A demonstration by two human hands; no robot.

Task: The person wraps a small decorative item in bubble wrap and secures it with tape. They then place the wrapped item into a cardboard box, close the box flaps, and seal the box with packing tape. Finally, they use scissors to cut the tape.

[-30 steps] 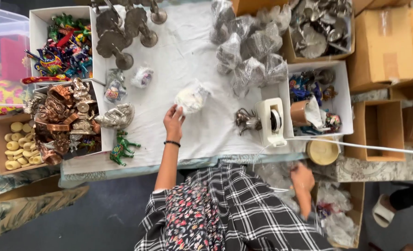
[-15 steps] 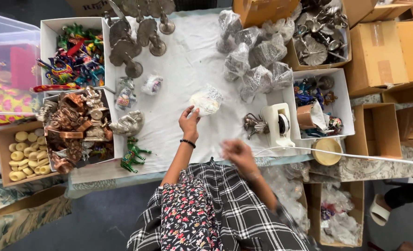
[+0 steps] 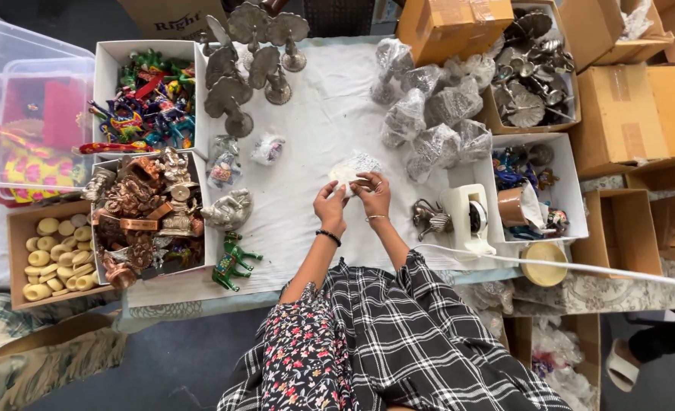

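A small item wrapped in clear plastic [image 3: 355, 167] lies on the white tablecloth [image 3: 318, 129] in the middle of the table. My left hand [image 3: 330, 204] grips its near left edge, a dark bracelet on the wrist. Beside it, my right hand [image 3: 374, 195] pinches the wrap's near right edge, with a ring and a bangle showing. Both hands meet at the bundle; what is inside the wrap is too small to tell.
Metal leaf-shaped stands [image 3: 247, 57] and several plastic-wrapped metal pieces [image 3: 428, 122] stand at the back. White boxes hold colourful figurines [image 3: 151, 106] and copper statuettes [image 3: 143, 217]. A tape dispenser [image 3: 470, 221] sits right of my hands, a green toy horse [image 3: 231, 262] left. Cardboard boxes [image 3: 619, 114] line the right.
My right hand has come up from below the table edge and joined the left hand on the wrapped item. The view has shifted slightly.
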